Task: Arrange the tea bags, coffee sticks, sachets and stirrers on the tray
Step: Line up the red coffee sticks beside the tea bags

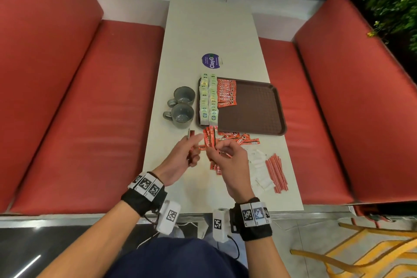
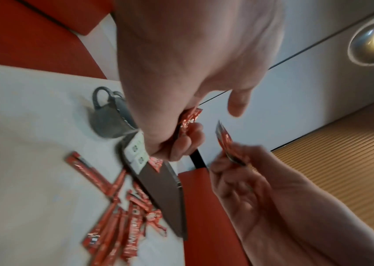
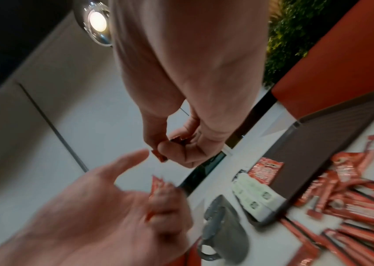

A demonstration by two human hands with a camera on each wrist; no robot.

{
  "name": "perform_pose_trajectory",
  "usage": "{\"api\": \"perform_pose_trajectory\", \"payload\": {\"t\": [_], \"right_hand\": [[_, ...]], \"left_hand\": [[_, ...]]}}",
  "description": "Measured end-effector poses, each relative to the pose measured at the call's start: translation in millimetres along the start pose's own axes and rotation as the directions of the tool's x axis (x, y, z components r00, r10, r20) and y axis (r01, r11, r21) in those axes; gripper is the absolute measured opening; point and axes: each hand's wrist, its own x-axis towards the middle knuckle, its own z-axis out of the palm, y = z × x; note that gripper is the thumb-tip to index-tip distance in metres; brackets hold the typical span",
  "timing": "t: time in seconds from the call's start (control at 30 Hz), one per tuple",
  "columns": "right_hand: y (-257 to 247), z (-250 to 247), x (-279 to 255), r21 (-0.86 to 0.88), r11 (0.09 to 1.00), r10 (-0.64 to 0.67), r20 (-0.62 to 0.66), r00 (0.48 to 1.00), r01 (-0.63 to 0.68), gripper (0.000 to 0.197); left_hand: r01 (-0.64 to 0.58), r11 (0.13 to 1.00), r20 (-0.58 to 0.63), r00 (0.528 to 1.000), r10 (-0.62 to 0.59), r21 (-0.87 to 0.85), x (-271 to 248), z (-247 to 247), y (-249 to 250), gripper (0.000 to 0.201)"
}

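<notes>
The left hand (image 1: 180,160) has its fingers curled round a red coffee stick (image 1: 191,136), whose top pokes up past the knuckles toward 12 o'clock. The right hand (image 1: 228,165), just beside it at 3 o'clock, pinches another red stick (image 2: 225,142) between thumb and curled fingers; the two hands are close but apart.

Under and beyond the right hand lies a loose heap of coffee sticks (image 1: 228,139) on the white table (image 1: 209,29), crossing one another in a jumble. At 4 o'clock from the hands sit white sachets (image 1: 261,171), and just beside those a bundle of red stirrers (image 1: 276,171).

At 12 o'clock is the brown tray (image 1: 255,108). Two columns of tea bags (image 1: 208,99) fill its left edge, with a short column of coffee sticks (image 1: 226,92) just beside them. Two grey mugs (image 1: 180,106) stand touching at 11 o'clock, left of the tray. A round purple sticker (image 1: 211,61) lies farther up the table. Red benches (image 1: 67,97) flank both sides.
</notes>
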Motion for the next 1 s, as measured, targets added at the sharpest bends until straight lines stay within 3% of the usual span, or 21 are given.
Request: {"api": "perform_pose_trajectory", "payload": {"t": [0.07,0.13,0.3,0.37,0.53,0.73,1.0], "right_hand": [[-11,9,-6,-0.069,0.996,-0.058,0.041,0.997,0.061,0.02],[-16,15,-6,-0.208,0.969,-0.127,0.043,0.991,0.134,0.019],[-17,14,-4,-0.354,0.922,-0.155,0.03,0.987,0.155,0.026],[-18,12,-5,-0.319,0.94,-0.118,0.025,0.993,0.119,0.023],[-26,1,-5,0.042,0.998,0.033,0.084,0.996,-0.037,0.017],[-27,-15,-4,0.082,0.993,0.078,0.092,0.993,-0.086,0.021],[-33,-28,-1,0.165,0.986,0.029,0.059,0.998,-0.038,0.014]], "left_hand": [[-0.085,0.996,0.024,0.996,0.085,0.006,-3,20,8,0.044],[-0.134,0.99,-0.02,0.991,0.134,0.036,-3,34,11,0.037],[-0.124,0.992,-0.164,0.979,0.124,0.009,-2,39,9,0.02],[-0.124,0.992,-0.194,0.974,0.122,0.002,-4,42,13,0.019],[-0.141,0.988,-0.171,0.977,0.129,-0.061,-7,46,21,0.019],[-0.137,0.977,-0.203,0.974,0.103,-0.164,-6,46,23,0.028],[-0.193,0.96,-0.291,0.948,0.13,-0.202,1,37,29,0.026]]}}
